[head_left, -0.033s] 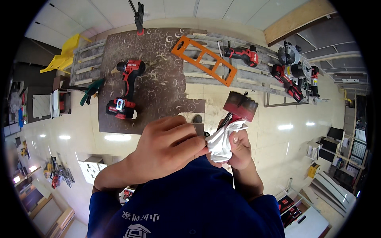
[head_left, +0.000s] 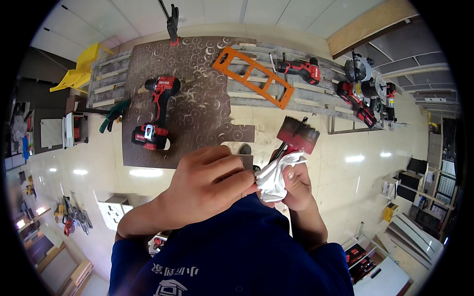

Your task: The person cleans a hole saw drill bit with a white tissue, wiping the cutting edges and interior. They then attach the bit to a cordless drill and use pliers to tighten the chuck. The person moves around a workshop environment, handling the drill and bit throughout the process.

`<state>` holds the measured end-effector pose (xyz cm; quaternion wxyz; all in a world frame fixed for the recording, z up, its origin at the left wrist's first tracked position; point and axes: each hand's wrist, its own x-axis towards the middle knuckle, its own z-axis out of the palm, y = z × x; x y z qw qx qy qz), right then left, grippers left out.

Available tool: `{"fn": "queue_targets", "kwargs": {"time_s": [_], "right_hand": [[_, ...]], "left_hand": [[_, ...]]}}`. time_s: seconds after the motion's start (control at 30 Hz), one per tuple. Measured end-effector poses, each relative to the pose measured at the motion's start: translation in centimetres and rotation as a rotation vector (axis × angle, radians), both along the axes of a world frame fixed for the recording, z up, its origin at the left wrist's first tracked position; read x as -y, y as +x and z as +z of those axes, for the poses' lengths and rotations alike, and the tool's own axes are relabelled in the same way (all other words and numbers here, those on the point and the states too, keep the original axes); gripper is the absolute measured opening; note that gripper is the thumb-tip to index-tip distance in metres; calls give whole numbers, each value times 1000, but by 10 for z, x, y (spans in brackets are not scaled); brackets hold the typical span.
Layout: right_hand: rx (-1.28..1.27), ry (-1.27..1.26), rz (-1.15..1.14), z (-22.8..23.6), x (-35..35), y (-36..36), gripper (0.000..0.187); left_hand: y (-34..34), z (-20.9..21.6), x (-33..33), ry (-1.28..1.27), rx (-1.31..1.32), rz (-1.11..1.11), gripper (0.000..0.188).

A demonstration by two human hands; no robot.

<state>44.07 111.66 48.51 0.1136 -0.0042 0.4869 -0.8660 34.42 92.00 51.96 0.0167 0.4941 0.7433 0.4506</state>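
Observation:
Before my chest, my right hand (head_left: pixel 298 190) grips a hole saw (head_left: pixel 298 135) through a crumpled white cloth (head_left: pixel 274 180). The saw's cup is red with a dark, worn toothed rim, tilted up and away from me. A thin dark rod shows beside the cloth. My left hand (head_left: pixel 210 177) is closed, its fingertips meeting the cloth's left edge; what they pinch is hidden. Beyond my left hand, a red and black cordless drill (head_left: pixel 160 98) lies on a brown board (head_left: pixel 197 116) marked with many circular cuts and dust.
An orange frame (head_left: pixel 253 79) lies across the slatted bench (head_left: pixel 242 101). Another red drill (head_left: pixel 307 70) and several power tools (head_left: pixel 363 96) rest to its right. A black clamp (head_left: pixel 173 24) and a green clamp (head_left: pixel 114 116) sit at the board's edges. A yellow chair (head_left: pixel 81 69) stands far left.

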Motion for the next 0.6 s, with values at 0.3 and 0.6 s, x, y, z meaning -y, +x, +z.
{"fn": "queue_targets", "kwargs": {"time_s": [0.3, 0.6], "right_hand": [[-468, 619, -3, 2, -15, -6, 21], [-304, 360, 152, -6, -9, 4, 26]], "left_hand": [[-1, -21, 2, -178, 9, -124, 21], [16, -26, 13, -134, 315, -321, 14]]}}
